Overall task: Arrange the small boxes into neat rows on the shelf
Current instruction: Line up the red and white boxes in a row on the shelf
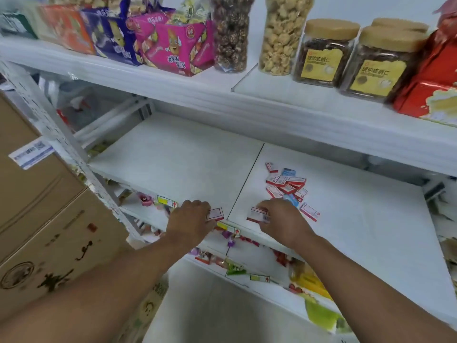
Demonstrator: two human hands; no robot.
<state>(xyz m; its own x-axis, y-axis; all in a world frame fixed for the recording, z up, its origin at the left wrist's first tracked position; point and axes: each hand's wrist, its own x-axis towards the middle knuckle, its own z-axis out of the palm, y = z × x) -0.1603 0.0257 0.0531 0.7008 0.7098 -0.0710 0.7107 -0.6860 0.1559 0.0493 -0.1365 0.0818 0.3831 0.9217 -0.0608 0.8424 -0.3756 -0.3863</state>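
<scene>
A loose heap of small red-and-white boxes point(286, 183), with a couple of blue ones, lies on the white middle shelf point(178, 159) right of the seam. My left hand point(190, 219) rests at the shelf's front edge, fingers closed on one red-and-white box point(216, 214) just left of the seam. Closer to the heap, my right hand point(279, 219) grips another such box point(256, 215) right of the seam. One more box point(310, 212) lies flat beside my right hand.
The upper shelf point(272, 105) overhangs with snack bags point(173, 45), popcorn tubes point(284, 33) and lidded jars point(324, 53). Cardboard cartons point(37, 219) stand at the left. Lower shelves hold sweets and packets point(235, 266). Yellow price tags point(167, 201) line the shelf's front edge.
</scene>
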